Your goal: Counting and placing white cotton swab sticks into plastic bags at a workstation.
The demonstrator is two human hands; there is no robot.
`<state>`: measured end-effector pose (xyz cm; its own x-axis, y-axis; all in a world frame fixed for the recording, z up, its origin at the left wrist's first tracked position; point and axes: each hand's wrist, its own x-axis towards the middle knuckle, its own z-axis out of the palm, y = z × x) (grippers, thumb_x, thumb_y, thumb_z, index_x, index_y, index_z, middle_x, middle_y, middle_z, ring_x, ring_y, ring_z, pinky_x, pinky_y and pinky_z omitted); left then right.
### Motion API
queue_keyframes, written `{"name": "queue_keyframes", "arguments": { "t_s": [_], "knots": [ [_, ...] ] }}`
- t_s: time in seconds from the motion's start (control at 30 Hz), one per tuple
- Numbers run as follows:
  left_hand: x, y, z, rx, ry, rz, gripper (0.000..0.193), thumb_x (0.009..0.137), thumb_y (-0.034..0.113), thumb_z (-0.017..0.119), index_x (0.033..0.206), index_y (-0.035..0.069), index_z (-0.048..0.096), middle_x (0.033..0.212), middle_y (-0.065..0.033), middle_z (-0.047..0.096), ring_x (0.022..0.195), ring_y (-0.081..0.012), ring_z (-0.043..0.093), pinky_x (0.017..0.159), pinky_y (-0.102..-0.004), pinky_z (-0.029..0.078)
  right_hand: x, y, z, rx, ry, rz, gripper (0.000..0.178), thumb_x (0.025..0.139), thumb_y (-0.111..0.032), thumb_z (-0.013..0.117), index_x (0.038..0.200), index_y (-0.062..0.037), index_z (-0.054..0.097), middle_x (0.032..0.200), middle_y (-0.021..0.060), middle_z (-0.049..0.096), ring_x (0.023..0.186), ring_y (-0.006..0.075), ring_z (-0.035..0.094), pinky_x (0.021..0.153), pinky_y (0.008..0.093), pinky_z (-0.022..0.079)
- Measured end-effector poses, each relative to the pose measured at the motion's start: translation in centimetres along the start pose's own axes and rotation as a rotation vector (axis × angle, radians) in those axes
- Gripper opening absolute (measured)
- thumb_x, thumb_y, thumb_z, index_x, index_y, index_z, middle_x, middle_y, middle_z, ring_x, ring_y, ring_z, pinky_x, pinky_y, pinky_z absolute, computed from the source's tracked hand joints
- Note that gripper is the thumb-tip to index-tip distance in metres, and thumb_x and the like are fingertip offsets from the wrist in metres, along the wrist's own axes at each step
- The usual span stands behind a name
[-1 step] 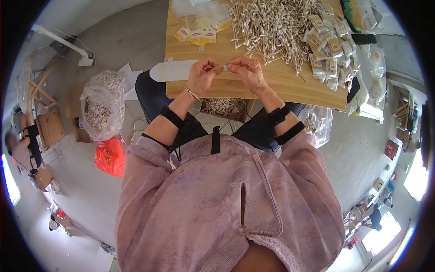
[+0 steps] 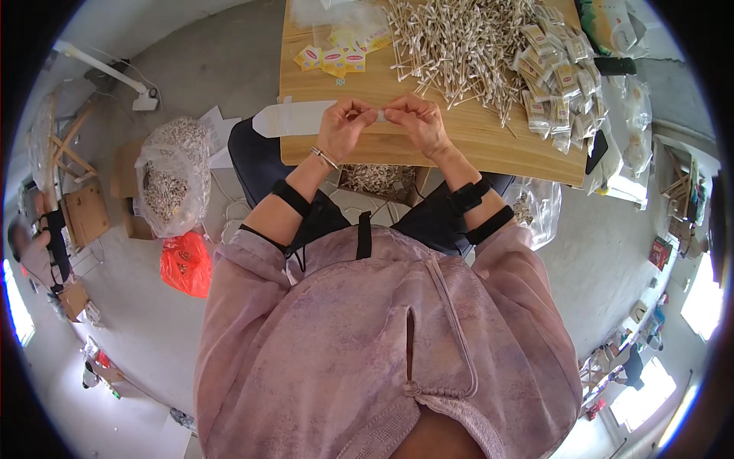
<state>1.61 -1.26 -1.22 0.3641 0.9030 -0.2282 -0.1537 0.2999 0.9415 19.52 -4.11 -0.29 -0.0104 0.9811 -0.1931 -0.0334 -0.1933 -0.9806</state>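
Observation:
Above the near edge of the wooden table (image 2: 459, 141), my left hand (image 2: 349, 126) and my right hand (image 2: 419, 125) face each other, fingertips a short way apart. Both are closed in a pinch. A small whitish piece (image 2: 381, 115) shows between the fingertips, too small and covered to name. Beside my left hand, a pale flat strip (image 2: 294, 118) lies across the table's left edge. Beyond my hands spreads a large heap of cotton swabs (image 2: 459, 46). To its right is a pile of small clear packets of swabs (image 2: 562, 80) with printed labels.
Yellow-and-white cards (image 2: 332, 60) and clear plastic bags (image 2: 336, 14) lie at the far left of the table. A box of swabs (image 2: 378, 180) sits below the table edge. On the floor at left stand a large clear bag of swabs (image 2: 168, 183) and a red plastic bag (image 2: 186, 264).

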Motion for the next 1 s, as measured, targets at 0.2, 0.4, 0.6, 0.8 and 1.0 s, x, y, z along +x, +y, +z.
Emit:
{"name": "queue_keyframes", "arguments": {
  "t_s": [0.2, 0.4, 0.6, 0.8, 1.0],
  "knots": [
    [0.0, 0.0, 0.1, -0.034, 0.027, -0.012, 0.008, 0.083, 0.005, 0.066, 0.087, 0.000, 0.062, 0.079, -0.0007, 0.063, 0.072, -0.0065, 0.056, 0.067, -0.0208, 0.045, 0.2, 0.0, 0.0, -0.067, 0.009, -0.064, 0.008, 0.078, -0.007, 0.069, 0.084, -0.0027, 0.071, 0.078, 0.0038, 0.061, 0.084, 0.0146, 0.055, 0.073, 0.0279, 0.045],
    [0.9, -0.9, -0.3, -0.114, 0.036, -0.069, 0.009, 0.085, 0.006, 0.062, 0.091, -0.001, 0.064, 0.079, -0.0002, 0.062, 0.074, -0.0062, 0.055, 0.069, -0.0215, 0.044, 0.2, -0.7, 0.3, -0.236, 0.078, -0.211, 0.008, 0.081, -0.008, 0.067, 0.085, -0.0019, 0.070, 0.078, 0.0037, 0.062, 0.073, 0.0141, 0.056, 0.068, 0.0263, 0.046],
    [-0.5, 2.2, -1.8, 0.311, -0.013, 0.218, 0.039, 0.080, 0.006, 0.065, 0.118, 0.005, 0.057, 0.106, -0.0045, 0.064, 0.098, -0.0164, 0.057, 0.085, -0.0276, 0.046, 0.3, -4.7, -0.3, 0.281, 0.229, 0.403, 0.012, 0.086, -0.005, 0.060, 0.093, 0.0046, 0.064, 0.089, 0.0090, 0.063, 0.078, 0.0170, 0.064, 0.068, 0.0291, 0.054],
    [-3.4, 7.9, 1.6, 0.748, -0.099, 0.766, 0.060, 0.064, 0.008, 0.079, 0.120, 0.013, 0.058, 0.120, -0.0073, 0.060, 0.120, -0.0303, 0.049, 0.104, -0.0382, 0.037, -0.4, -6.4, 1.1, 0.582, 0.174, 0.362, 0.013, 0.085, -0.005, 0.057, 0.089, 0.0060, 0.062, 0.081, 0.0116, 0.061, 0.067, 0.0203, 0.063, 0.056, 0.0361, 0.053],
    [-4.8, 10.0, 2.0, 0.690, -0.236, 0.900, 0.041, 0.063, 0.018, 0.082, 0.102, 0.015, 0.070, 0.106, 0.0018, 0.068, 0.116, -0.0212, 0.055, 0.106, -0.0409, 0.032, -3.5, -8.7, 3.4, 0.648, 0.047, 0.344, 0.018, 0.088, -0.007, 0.048, 0.093, 0.0057, 0.060, 0.083, 0.0120, 0.061, 0.068, 0.0206, 0.063, 0.052, 0.0352, 0.052]
  ]
}}
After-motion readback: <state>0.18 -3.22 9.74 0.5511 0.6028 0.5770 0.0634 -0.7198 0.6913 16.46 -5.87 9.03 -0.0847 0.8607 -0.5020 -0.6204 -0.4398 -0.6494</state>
